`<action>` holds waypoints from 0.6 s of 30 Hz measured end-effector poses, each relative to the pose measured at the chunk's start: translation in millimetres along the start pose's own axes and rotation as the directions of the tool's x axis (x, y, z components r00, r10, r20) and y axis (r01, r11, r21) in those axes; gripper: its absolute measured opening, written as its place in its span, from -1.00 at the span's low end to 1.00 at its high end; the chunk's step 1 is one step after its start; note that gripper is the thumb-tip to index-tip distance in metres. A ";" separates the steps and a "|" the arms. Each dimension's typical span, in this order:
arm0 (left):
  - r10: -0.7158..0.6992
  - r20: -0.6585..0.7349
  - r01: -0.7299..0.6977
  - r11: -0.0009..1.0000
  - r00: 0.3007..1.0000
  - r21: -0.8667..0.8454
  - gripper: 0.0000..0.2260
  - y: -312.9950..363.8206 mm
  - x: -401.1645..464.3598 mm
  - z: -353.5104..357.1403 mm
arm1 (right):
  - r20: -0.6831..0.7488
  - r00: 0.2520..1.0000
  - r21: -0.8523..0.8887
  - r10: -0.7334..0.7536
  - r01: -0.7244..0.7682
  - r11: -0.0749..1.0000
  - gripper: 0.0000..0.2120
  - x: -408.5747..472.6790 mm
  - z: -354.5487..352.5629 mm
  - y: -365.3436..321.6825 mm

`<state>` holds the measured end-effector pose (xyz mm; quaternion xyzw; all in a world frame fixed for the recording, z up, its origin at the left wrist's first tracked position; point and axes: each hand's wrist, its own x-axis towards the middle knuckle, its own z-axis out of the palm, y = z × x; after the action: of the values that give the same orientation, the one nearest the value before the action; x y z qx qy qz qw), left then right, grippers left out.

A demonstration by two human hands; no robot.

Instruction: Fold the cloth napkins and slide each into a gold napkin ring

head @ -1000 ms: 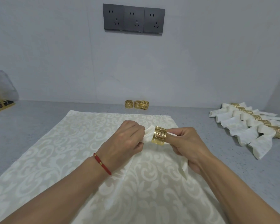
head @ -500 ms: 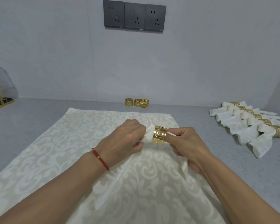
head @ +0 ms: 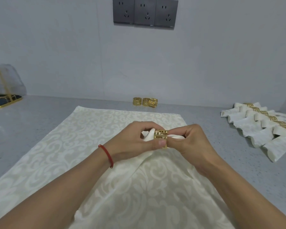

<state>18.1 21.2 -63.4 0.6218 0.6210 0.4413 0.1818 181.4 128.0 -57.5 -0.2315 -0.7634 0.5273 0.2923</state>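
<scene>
A cream patterned napkin (head: 149, 187) is bunched into a roll, and its end passes through a gold napkin ring (head: 160, 137). My left hand (head: 132, 142) grips the rolled cloth on the ring's left, its thumb pressed on the ring's front. Just right of the ring, my right hand (head: 191, 142) pinches the white cloth tip that comes out of it. The rest of the napkin trails toward me between my forearms. Under it lies a wide cream damask cloth (head: 56, 146).
Three spare gold rings (head: 145, 102) stand near the wall behind the cloth. Several finished napkins in rings (head: 261, 126) lie in a row at the right. A clear, gold-edged holder (head: 2, 90) sits at far left. Grey wall sockets (head: 145, 13) hang above.
My left thumb has come onto the front of the ring. The ring now sits a little further along the rolled cloth, with both hands closer together.
</scene>
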 end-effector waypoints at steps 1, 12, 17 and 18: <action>-0.007 -0.010 0.006 0.998 1.000 -0.065 -0.77 0.7 -0.8 -2.1 | 0.001 1.000 0.012 0.004 -0.004 1.000 -0.90 -0.3 0.0 -0.3; -0.106 -0.019 0.087 0.892 0.994 -0.444 -0.70 -5.0 0.5 -6.7 | -0.041 0.998 0.105 -0.045 0.049 0.993 -0.94 -2.2 1.7 -7.1; -0.109 -0.026 0.079 0.852 0.994 -0.518 -0.69 -7.0 0.4 -6.5 | -0.045 0.995 0.107 -0.093 0.097 0.990 -0.94 -5.1 3.3 -8.7; -0.105 -0.020 0.078 0.840 0.994 -0.536 -0.69 -7.2 0.4 -7.0 | -0.048 0.993 0.092 -0.112 0.116 0.989 -0.93 -6.0 3.3 -8.9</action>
<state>8.2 20.5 -65.0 0.5052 0.5069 0.6025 0.3534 183.0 118.8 -51.2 -0.1843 -0.7432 0.5403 0.3490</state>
